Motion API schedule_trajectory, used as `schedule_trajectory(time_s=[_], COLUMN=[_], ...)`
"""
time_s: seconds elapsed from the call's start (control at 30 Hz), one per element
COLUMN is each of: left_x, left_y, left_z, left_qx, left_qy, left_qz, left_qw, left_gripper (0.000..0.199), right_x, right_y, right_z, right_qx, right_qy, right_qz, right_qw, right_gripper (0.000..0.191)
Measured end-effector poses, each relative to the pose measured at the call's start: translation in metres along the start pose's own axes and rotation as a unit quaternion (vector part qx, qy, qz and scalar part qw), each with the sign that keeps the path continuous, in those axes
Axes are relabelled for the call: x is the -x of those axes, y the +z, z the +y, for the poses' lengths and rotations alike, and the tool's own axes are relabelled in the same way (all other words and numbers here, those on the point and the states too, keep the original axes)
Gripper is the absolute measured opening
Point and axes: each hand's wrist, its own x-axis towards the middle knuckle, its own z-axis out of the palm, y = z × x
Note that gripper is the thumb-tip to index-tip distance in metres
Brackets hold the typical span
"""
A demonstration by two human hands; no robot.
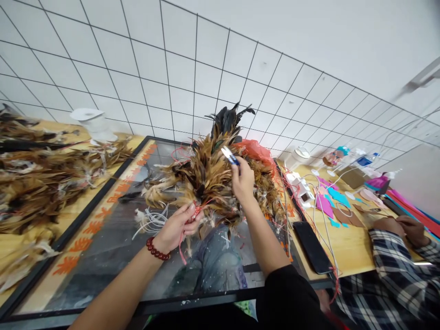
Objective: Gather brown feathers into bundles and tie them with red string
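Note:
My left hand (179, 224), with a beaded bracelet at the wrist, is closed around the red-cord-wrapped base of a feather bundle (202, 176). Brown feathers fan upward from that grip, and loose red cord (182, 250) hangs below the fingers. In my right hand (244, 181) is a pair of small snips (229, 156) with a blue handle and pale, slightly blurred blades pointing up and left. The snips are in front of the feathers; whether they touch them I cannot tell. More feathers lie behind and to the right, partly hidden by my right hand.
Feather bundles (41, 183) cover the left side. A white cable coil (151, 222) lies on the glass-topped table (113, 247). Behind is a red plastic bag (256, 153). Rightward are a phone (312, 247), coloured cut pieces (338, 198) and a co-worker's hands (390, 225). Wire grid stands behind.

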Motion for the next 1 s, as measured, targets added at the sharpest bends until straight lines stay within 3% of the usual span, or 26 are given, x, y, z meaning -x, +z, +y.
schedule_trajectory(time_s=[0.07,0.1,0.2,0.27,0.37,0.5,0.57,0.67,0.73,0.8,0.9,1.0], left_x=[0.000,-0.001,-0.001,-0.001,0.001,0.005,0.005,0.004,0.003,0.002,0.002,0.002], left_y=[0.000,0.001,0.002,0.003,0.005,0.008,0.009,0.008,0.006,0.003,-0.001,-0.004], left_z=[0.001,0.001,0.001,0.000,-0.001,0.000,0.002,0.004,0.005,0.004,0.004,0.005], left_qx=[-0.002,-0.004,-0.007,-0.010,-0.025,-0.049,-0.055,-0.040,-0.017,0.001,0.015,0.032], left_qy=[0.015,0.021,0.026,0.020,0.010,0.023,0.034,0.034,0.026,0.016,-0.011,-0.044], left_qz=[0.025,0.038,0.053,0.048,0.040,0.068,0.083,0.075,0.053,0.028,-0.011,-0.068], left_qw=[1.000,0.999,0.998,0.999,0.999,0.996,0.994,0.996,0.998,0.999,1.000,0.996], left_gripper=[0.045,0.045,0.047,0.048,0.052,0.058,0.057,0.052,0.047,0.043,0.035,0.037], right_x=[0.010,0.021,0.058,0.069,0.048,-0.002,-0.007,0.021,0.046,0.061,0.048,0.005], right_y=[-0.008,-0.011,-0.014,-0.011,-0.007,-0.016,-0.025,-0.032,-0.030,-0.023,-0.013,-0.012], right_z=[0.001,-0.001,-0.017,-0.025,-0.020,0.007,0.011,-0.003,-0.018,-0.030,-0.029,-0.008], right_qx=[-0.050,-0.061,-0.050,-0.014,0.024,-0.003,-0.029,-0.049,-0.051,-0.036,0.013,0.033], right_qy=[0.026,0.004,-0.179,-0.243,-0.167,-0.002,0.033,-0.049,-0.158,-0.222,-0.209,-0.120], right_qz=[0.048,0.058,-0.005,-0.050,-0.050,0.057,0.102,0.085,0.020,-0.034,-0.058,-0.021], right_qw=[0.997,0.996,0.983,0.969,0.984,0.998,0.994,0.994,0.986,0.974,0.976,0.992], right_gripper=[0.034,0.034,0.031,0.029,0.030,0.032,0.031,0.027,0.025,0.023,0.021,0.025])
